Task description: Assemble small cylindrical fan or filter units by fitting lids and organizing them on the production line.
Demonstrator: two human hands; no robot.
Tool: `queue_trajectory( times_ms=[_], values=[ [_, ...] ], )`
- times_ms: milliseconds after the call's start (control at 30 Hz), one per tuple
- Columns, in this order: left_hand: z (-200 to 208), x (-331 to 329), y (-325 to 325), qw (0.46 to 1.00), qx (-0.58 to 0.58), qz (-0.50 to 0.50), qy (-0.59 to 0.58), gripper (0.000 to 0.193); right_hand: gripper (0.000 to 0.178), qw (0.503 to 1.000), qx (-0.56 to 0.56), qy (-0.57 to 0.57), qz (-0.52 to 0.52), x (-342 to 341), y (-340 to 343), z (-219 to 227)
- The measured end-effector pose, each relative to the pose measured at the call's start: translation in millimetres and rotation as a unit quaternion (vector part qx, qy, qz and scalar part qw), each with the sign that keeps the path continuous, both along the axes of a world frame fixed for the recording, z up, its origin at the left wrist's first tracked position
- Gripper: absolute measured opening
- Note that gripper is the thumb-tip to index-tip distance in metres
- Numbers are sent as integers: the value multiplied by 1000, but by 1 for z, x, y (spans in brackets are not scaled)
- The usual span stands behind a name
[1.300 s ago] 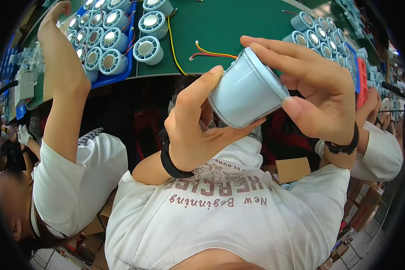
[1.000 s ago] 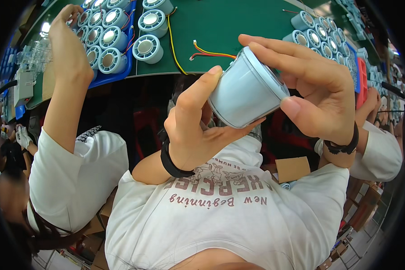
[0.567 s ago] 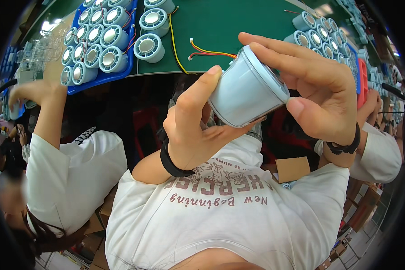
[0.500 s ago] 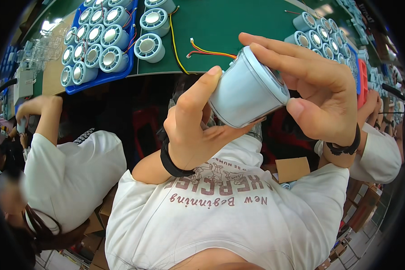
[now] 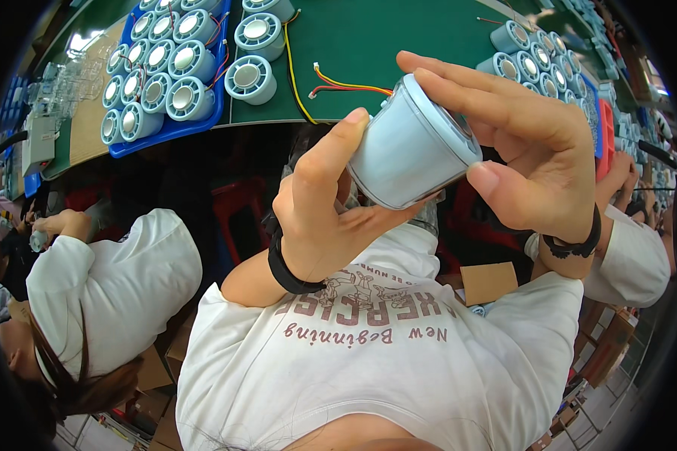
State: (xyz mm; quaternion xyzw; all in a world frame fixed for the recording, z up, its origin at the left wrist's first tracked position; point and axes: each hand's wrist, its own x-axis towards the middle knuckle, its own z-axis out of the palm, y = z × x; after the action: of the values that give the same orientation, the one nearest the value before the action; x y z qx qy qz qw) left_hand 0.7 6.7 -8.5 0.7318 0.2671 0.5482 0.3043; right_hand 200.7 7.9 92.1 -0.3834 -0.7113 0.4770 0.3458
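Observation:
Between my hands, in front of my chest, is a tilted light blue cup-shaped housing (image 5: 410, 154). Thin red, yellow and white wires (image 5: 346, 85) with small white plugs stick out at its upper left. My left hand (image 5: 320, 199) wraps its lower left side, thumb on the upper left edge and fingers underneath. My right hand (image 5: 538, 143) grips the rim end, with fingers over the top and thumb at the lower right. A dark round part shows partly inside that end; the fingers hide the rest.
A blue tray (image 5: 169, 134) of similar housings stands at the left of the green table (image 5: 353, 37), more housings (image 5: 250, 79) beside it. Another group (image 5: 538, 60) is at the right, near a red bin (image 5: 605, 139). Co-workers in white shirts (image 5: 120, 293) sit on both sides.
The housing and my hands have shifted slightly up and left; my grip looks the same. The co-worker on the left has lowered an arm and leaned away.

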Motion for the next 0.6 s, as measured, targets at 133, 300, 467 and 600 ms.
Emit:
queue_trajectory(
  times_ms=[133,300,467,600],
  values=[
    [-1,1,0,1000,-6,2,2,90,57,1000,-15,-7,0,3,-1,1],
    [-1,1,1,1000,10,-5,-9,90,57,1000,-2,-25,10,3,-1,3],
    [1,4,-1,997,25,44,-51,82,56,1000,-4,5,8,2,-2,4],
    [0,9,3,995,46,37,-78,82,56,1000,-8,-1,9,2,-2,7]
  ],
)
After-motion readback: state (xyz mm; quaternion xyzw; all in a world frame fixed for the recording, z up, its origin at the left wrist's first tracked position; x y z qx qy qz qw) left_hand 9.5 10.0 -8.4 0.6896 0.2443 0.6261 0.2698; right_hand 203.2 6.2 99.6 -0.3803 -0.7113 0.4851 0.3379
